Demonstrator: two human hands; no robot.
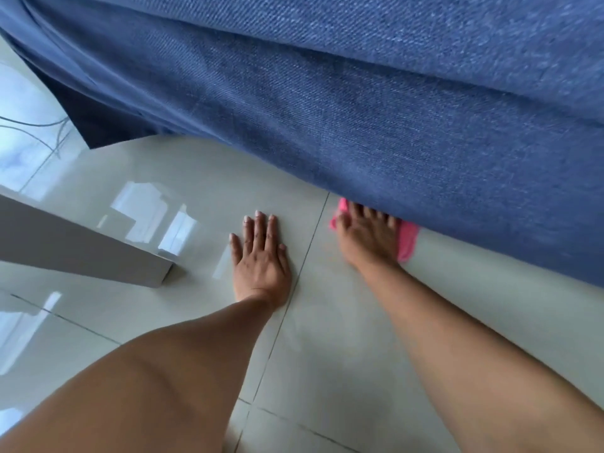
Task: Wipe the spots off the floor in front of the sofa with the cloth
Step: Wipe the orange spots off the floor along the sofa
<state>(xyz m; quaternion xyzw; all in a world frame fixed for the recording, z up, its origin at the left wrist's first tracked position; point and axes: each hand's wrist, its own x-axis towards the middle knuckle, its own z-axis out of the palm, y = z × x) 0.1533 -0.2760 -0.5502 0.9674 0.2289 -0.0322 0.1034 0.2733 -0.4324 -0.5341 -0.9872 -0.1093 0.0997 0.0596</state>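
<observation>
Where the blue sofa (376,109) meets the floor (327,354), its lower edge runs diagonally from upper left down to the right border, and the fabric fills most of the upper view; top and right side of the sofa are cut off.

Right hand (367,237): laid flat, fingers spread, pressing on the pink cloth (407,241). Fingertips reach to the sofa's edge and are partly lost under the fabric's overhang. Cloth lies on the floor tight against the sofa base; only its left corner and right end show, the middle covered by the hand, the far edge hidden under the sofa.

Left hand (261,256): empty, palm down on the tile, fingers open and together-ish, just left of a grout line (310,243) that runs between the two hands.

No spots can be made out on the glossy pale tiles; window glare and reflections wash out the surface at left.

A grey slab-like piece of furniture (81,243) juts in from the left border, its corner near the left hand; what it is cannot be told. Thin dark cables (36,125) show at far left.

Open tile lies toward the camera, between and beside the forearms. Both arms are cut off at the bottom.
</observation>
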